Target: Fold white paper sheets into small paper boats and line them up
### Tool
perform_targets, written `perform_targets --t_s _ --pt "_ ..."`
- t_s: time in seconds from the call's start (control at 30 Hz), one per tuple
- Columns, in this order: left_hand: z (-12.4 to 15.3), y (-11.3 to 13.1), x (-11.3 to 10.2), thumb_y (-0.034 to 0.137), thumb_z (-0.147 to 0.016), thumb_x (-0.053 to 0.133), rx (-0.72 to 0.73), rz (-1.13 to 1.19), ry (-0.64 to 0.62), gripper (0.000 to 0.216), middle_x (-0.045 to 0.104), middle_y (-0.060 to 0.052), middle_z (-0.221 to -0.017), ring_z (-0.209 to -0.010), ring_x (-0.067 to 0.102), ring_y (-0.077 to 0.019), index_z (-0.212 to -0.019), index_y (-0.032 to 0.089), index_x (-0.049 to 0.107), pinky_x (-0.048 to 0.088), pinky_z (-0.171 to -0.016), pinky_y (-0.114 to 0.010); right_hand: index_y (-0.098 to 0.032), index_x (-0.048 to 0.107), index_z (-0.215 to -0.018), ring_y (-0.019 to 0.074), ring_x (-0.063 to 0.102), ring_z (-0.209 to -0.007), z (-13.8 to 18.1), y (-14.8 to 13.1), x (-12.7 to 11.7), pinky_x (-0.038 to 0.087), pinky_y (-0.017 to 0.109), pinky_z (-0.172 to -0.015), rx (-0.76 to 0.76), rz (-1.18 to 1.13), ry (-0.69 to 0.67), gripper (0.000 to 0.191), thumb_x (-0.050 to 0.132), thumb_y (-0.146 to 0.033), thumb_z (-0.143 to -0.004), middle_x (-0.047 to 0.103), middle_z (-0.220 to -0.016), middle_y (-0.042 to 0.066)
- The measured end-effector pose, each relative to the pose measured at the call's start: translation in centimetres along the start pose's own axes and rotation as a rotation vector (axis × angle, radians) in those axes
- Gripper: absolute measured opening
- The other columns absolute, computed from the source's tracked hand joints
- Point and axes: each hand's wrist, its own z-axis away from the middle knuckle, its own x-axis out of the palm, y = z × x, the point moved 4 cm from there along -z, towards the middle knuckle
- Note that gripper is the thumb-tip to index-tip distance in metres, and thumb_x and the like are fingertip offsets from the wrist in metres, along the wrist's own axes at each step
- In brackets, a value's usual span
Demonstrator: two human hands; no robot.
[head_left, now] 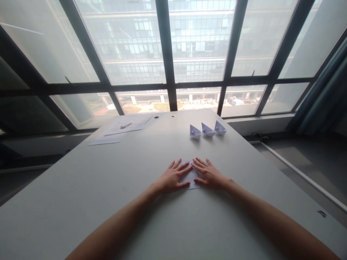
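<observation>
A small folded white paper [190, 177] lies flat on the grey table [108, 187] in front of me. My left hand [173, 177] rests on its left part with fingers stretched flat and spread. My right hand [207, 174] presses its right part the same way, fingers flat and pointing inward. The fingertips of both hands nearly meet over the paper. Three finished white paper boats [207, 130] stand in a row farther back on the table.
Loose white sheets [123, 128] with a pen [126, 125] on them lie at the far left of the table. Two small round holes [156, 117] sit near the far edge. Behind are large windows; a dark curtain [325, 97] hangs at the right.
</observation>
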Motion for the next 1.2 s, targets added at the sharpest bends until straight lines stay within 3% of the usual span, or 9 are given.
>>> perform_targets --t_s 0.4,1.2 --pt "0.04 0.00 0.01 0.074 -0.093 0.036 0.001 0.006 0.007 0.078 0.015 0.002 -0.165 -0.152 0.003 -0.0367 -0.158 0.036 0.018 0.009 -0.122 -0.057 -0.025 0.015 -0.159 0.0266 0.013 -0.152 0.04 0.11 0.17 0.001 0.058 -0.121 0.008 -0.022 -0.011 0.077 0.045 -0.057 -0.096 0.018 -0.164 0.008" --pt "-0.18 -0.05 0.01 0.074 -0.091 0.042 -0.041 0.009 0.012 0.078 0.012 -0.002 -0.166 -0.152 0.007 -0.0363 -0.157 0.039 0.021 0.010 -0.121 -0.054 -0.020 0.025 -0.158 0.0297 0.017 -0.151 -0.04 -0.06 -0.01 0.003 0.059 -0.121 0.012 -0.014 -0.003 0.075 0.045 -0.057 -0.096 0.021 -0.163 0.011"
